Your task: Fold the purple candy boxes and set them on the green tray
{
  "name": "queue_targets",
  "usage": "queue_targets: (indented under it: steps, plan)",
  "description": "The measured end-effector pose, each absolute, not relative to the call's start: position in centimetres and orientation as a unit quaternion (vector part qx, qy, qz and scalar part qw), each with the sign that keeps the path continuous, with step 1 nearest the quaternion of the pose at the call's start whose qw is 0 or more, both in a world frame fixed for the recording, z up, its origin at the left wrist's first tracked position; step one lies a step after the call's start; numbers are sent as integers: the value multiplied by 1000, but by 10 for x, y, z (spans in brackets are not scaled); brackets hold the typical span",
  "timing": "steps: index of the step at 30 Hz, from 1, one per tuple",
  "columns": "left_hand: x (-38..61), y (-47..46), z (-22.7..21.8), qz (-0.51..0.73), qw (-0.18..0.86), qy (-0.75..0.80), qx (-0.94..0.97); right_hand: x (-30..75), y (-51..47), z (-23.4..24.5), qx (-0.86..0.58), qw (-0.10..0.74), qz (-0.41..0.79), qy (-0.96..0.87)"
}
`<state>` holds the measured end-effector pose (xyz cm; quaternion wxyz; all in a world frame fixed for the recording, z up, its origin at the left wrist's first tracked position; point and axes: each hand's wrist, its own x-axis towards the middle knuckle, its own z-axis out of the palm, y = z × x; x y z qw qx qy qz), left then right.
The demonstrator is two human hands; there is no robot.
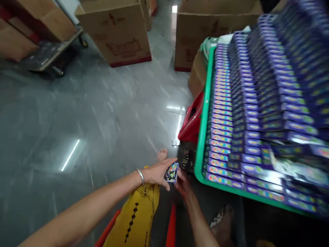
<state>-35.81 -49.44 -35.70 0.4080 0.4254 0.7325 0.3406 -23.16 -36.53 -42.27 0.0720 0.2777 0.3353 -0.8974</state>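
Low over the floor, between my two hands, is a small printed box [172, 172] with a purple edge and a colourful, dark-patterned face. My left hand [157, 173], with a silver bangle at the wrist, spans it from the left, fingers along the far side and thumb on the near side. From the right, my right hand [182, 181] grips the box's edge; some of its fingers are hidden. To the right stands a green-rimmed tray [204, 113] packed with rows of similar purple boxes [221, 130].
A red plastic stool [191, 118] stands beside the tray. Dark wrappers [185, 157] and a small packet [176, 143] lie on the floor. Large cartons [123, 37] stand ahead, with a wheeled trolley [59, 51] at far left. Another person's foot [223, 219] shows below the tray.
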Motion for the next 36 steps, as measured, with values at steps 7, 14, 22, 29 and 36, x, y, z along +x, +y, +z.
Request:
queue_targets:
  steps: [7,14,22,29,36]
  plan:
    - [-383,-520,-387,375,381,752,387,-260,-384,-460,271,127,-910,286]
    - [-387,-523,-438,404,354,749,387,-267,-390,-495,310,140,-907,249]
    - [-385,-517,-488,457,309,779,298,-288,-390,-528,347,136,-898,231]
    - [-385,-513,-523,540,339,743,205,-298,-387,-546,370,138,-907,146]
    - [-388,-510,-530,519,336,762,194,-301,-383,-561,378,172,-873,256]
